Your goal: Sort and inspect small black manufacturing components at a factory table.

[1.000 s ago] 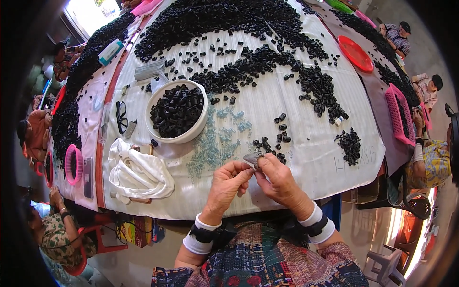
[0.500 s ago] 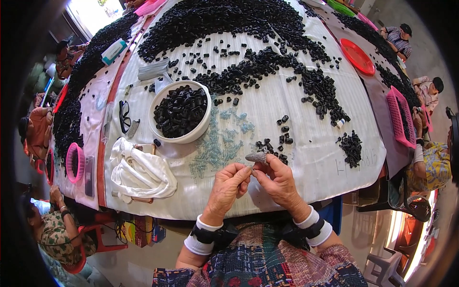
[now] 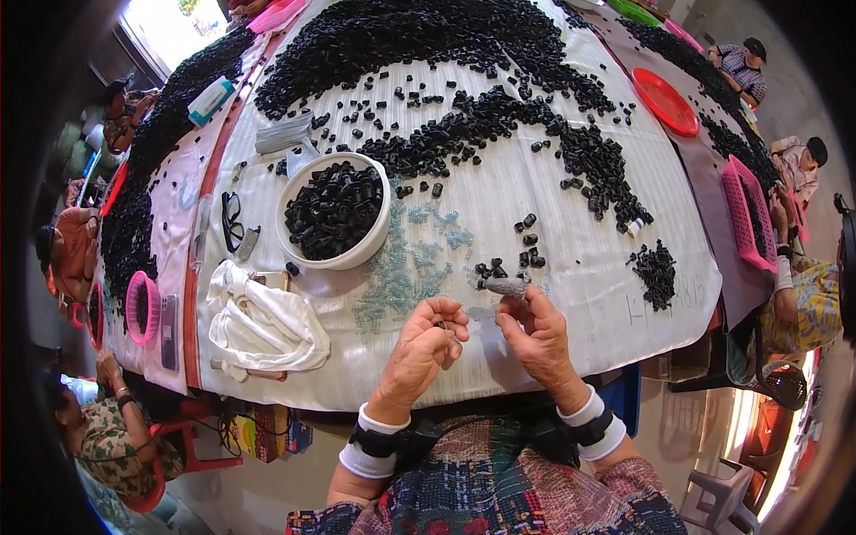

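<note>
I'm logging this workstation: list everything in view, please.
Bowl: 1, white, left of centre
Black pieces: uncountable, black, tables and bowl
Tiny pieces: many, pale blue, right of bowl
Glasses: 1, dark, left of bowl
Cloth: 1, white, below glasses
Phone: 1, grey, far left
Packet: 1, white-teal, upper left
Trays: at least 1, red, upper right
Baskets: at least 2, pink, both sides
Workers: at least 6, varied clothing, both sides
Stool: 1, grey, lower right
Tapered piece: 1, grey, near centre
Left hand: 1, white-cuffed, lower centre
Right hand: 1, white-cuffed, at tapered piece
</note>
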Available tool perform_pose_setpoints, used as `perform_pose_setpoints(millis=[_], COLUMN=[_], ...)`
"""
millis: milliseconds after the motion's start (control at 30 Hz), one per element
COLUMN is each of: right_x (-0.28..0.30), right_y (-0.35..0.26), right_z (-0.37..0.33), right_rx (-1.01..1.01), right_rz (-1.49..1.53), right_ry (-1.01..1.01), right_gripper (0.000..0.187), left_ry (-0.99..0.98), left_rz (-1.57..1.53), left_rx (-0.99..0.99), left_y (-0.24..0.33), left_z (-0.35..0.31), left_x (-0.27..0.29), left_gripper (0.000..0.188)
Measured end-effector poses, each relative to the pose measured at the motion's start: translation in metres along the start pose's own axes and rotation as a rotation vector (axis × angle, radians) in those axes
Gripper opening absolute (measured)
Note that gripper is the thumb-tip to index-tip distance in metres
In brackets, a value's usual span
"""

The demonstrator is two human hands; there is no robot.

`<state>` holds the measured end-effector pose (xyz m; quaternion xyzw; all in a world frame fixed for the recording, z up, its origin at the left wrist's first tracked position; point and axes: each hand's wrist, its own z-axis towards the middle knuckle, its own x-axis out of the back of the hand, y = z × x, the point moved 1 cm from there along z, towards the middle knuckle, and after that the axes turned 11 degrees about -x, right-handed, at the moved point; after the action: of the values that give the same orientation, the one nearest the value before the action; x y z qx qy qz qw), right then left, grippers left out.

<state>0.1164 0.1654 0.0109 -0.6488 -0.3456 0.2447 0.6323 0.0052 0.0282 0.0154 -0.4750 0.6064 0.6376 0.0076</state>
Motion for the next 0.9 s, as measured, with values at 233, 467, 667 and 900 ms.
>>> perform_pose_setpoints(millis=[233,467,667,900], right_x=[0.001,0.001,0.0,-0.001], right_y=[0.016,0.017,0.015,0.015], right_z=[-0.001,0.002,0.001,0.001], right_rx=[-0.037,0.021,0.091,0.097], right_rz=[-0.006,-0.058,-0.108,-0.102], right_ry=[-0.025,0.003,0.02,0.033], right_gripper=[0.028,0.022,0.022,0.023], left_ry=[-0.017,0.088,0.084,0.129], left_rz=[-0.086,-0.195,0.013,-0.094], left_rx=[0.085,0.107,0.057,0.005], left_y=[-0.005,0.001,0.001,-0.002], left_z=[0.0,-0.003,-0.003,-0.003], left_x=[0.014,0.005,0.002,0.012], left_gripper=[0.017,0.029,0.034,0.026])
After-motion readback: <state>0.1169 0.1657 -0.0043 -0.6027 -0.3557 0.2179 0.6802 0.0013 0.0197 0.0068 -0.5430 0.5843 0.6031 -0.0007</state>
